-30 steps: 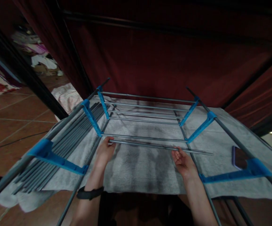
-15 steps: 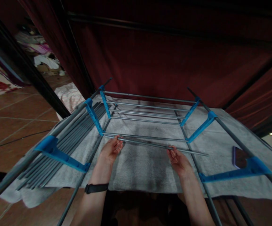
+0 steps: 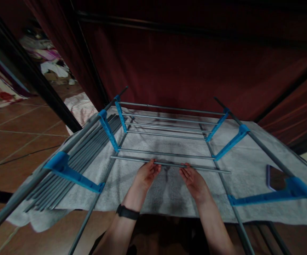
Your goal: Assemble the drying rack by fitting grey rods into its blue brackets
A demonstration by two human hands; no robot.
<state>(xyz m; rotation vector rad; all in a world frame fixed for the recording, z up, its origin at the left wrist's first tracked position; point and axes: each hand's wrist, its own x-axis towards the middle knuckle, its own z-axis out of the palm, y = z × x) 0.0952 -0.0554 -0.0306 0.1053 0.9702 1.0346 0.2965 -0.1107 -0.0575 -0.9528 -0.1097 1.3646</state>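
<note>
A grey metal rod (image 3: 132, 159) lies loose across the two long rails of a drying rack frame (image 3: 224, 187) with blue plastic brackets (image 3: 230, 143). My left hand (image 3: 146, 175), a black band on its wrist, pinches the rod near its middle. My right hand (image 3: 193, 180) grips the same rod a little to the right. The rod sits just in front of a fixed crossbar (image 3: 166, 153). More crossbars (image 3: 166, 126) run between the rails farther back.
A grey towel (image 3: 153, 198) lies under the frame on a tiled floor (image 3: 12, 141). Several spare rods (image 3: 71, 156) lie bundled at the left. A phone (image 3: 274, 178) rests on the towel at right. Dark red curtain (image 3: 185, 67) hangs behind.
Both hands have slid inward along the rod toward its middle. The rod has shifted left and a little farther from me, closer to the fixed crossbar.
</note>
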